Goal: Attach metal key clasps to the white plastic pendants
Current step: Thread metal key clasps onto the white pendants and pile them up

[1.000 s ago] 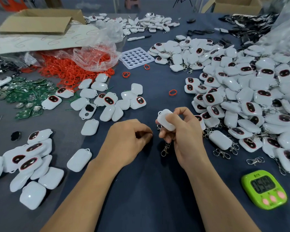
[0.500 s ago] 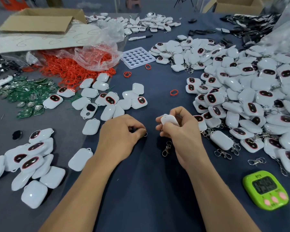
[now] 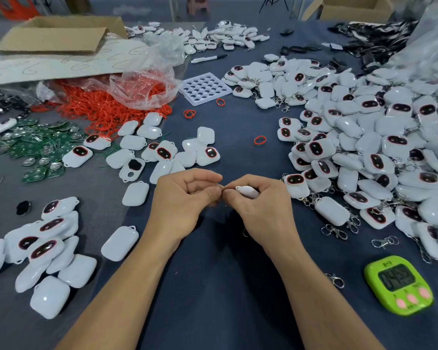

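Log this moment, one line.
step: clasp attach | right hand: holds white pendant | left hand: pinches clasp ring at pendant's tip | fingertips: touching | attached: cannot tell

Lime-green digital timer sits near-right on the dark blue worktop. Far left, a heap of red rubber rings spills from a clear plastic bag, beside green circuit boards and a white plastic tray with round holes.
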Motion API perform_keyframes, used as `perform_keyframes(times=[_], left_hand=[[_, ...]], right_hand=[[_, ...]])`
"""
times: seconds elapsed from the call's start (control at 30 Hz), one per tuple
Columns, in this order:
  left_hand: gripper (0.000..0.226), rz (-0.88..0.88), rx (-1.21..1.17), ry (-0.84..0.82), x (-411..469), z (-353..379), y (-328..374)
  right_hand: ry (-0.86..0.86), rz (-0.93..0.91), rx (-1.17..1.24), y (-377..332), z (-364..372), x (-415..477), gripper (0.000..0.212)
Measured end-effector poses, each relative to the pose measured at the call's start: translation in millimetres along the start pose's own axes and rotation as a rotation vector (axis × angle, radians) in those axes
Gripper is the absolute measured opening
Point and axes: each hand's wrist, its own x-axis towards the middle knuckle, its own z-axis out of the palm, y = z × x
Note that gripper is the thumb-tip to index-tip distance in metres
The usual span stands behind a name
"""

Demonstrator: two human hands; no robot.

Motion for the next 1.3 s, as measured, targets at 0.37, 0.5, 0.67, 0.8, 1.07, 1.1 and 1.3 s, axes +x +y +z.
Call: perform_keyframes(times=[0.37,0.5,0.67,0.8,1.07,1.1,1.3], left_hand=[[0.038,0.112,0.28,0.025,-5.9,5.2,0.1],[0.029,0.119,0.419,0.044,-7.0,4.9,-0.5],[0.014,0.08,0.34,0.061,-5.4,4.5,0.3],[0.023,0.086,0.205,0.036,-2.5,5.0,0.1],[0.032,0.095,0.172,-0.003,-2.2,2.4,0.2],[0.034,0.116,0.211,0.023,-3.7,3.2,-0.1],[0.037,0.386,0.415,0.07,-10.8,4.8,0.6]], right_hand=[[-0.006,-0.032,0.008,1.2,2.4,-1.3,0.011],[0.018,-0.06,-0.013,2.3,2.3,-1.4,0.016],[0.078,-0.117,-0.042,1.1,1.8,-2.0,0.025],[0.122,-0.152,-0.032,-1.1,1.4,-3.2,0.029],[0.102,-0.151,-0.001,-3.8,-0.4,-5.8,0.026],[0.101,-0.146,-0.01,-3.3,-0.2,-5.8,0.025],[0.112,-0.149,-0.071,-2.0,0.4,-5.1,0.022]])
